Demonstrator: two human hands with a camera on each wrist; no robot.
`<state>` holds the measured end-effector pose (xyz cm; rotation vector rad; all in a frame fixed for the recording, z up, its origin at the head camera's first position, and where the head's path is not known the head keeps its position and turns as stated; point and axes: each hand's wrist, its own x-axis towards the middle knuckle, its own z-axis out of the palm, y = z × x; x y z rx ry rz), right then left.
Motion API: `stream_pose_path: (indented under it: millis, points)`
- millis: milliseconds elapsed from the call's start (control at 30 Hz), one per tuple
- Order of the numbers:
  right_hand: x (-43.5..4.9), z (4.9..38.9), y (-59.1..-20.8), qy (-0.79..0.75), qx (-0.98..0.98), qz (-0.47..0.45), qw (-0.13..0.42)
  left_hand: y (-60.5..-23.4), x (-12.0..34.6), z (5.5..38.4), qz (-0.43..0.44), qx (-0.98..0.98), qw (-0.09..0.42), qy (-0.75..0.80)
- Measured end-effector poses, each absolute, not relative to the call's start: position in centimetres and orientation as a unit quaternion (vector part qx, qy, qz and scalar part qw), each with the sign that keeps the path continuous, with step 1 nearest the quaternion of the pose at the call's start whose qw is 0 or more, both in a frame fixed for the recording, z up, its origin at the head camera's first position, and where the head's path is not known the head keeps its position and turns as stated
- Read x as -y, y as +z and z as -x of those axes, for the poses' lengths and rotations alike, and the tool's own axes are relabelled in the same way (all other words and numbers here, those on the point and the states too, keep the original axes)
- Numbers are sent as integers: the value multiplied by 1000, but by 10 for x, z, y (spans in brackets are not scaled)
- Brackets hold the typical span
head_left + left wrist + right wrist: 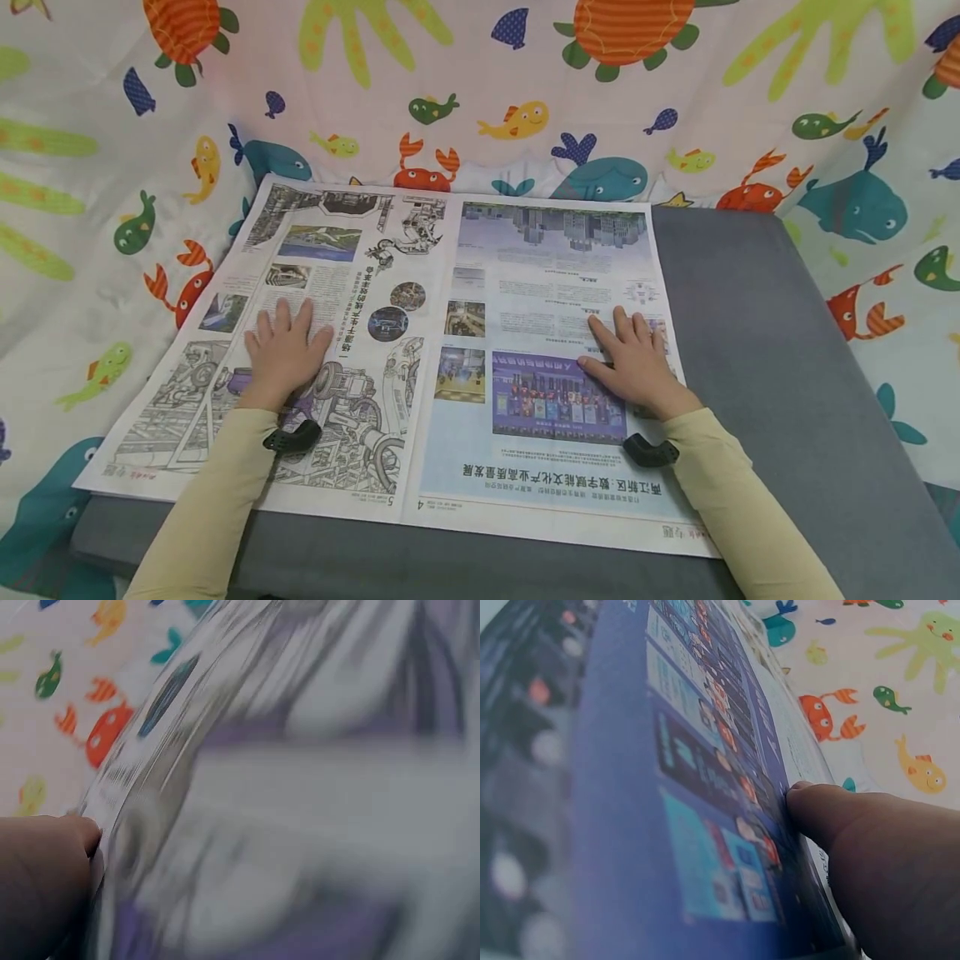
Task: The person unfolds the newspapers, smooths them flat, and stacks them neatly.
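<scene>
An unfolded newspaper lies flat over the grey table, its headlines upside down from where I look. On its left page, full of line drawings, my left hand rests palm down with the fingers spread. My right hand lies spread on the right page, its thumb over a purple photo of people on a stage. In the left wrist view the thumb touches the blurred printed sheet. The right wrist view has the thumb against the paper beside that purple photo.
The grey table top shows to the right of the newspaper and along the front edge. A curtain printed with sea animals hangs behind and at both sides, close to the newspaper's far edge. A black wrist device sits at my right wrist.
</scene>
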<state>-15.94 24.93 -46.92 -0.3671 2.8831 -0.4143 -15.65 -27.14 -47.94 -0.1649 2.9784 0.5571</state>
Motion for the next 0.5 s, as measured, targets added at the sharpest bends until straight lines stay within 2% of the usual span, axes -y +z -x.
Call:
stream_pose_path:
  millis: [233, 500]
  points:
    - [-250, 159, -468, -137, -978, 124, 99, -478, 324, 144, 102, -978, 42, 178]
    - [-247, 160, -466, -134, -977, 128, 107, -469, 328, 142, 127, -974, 65, 178]
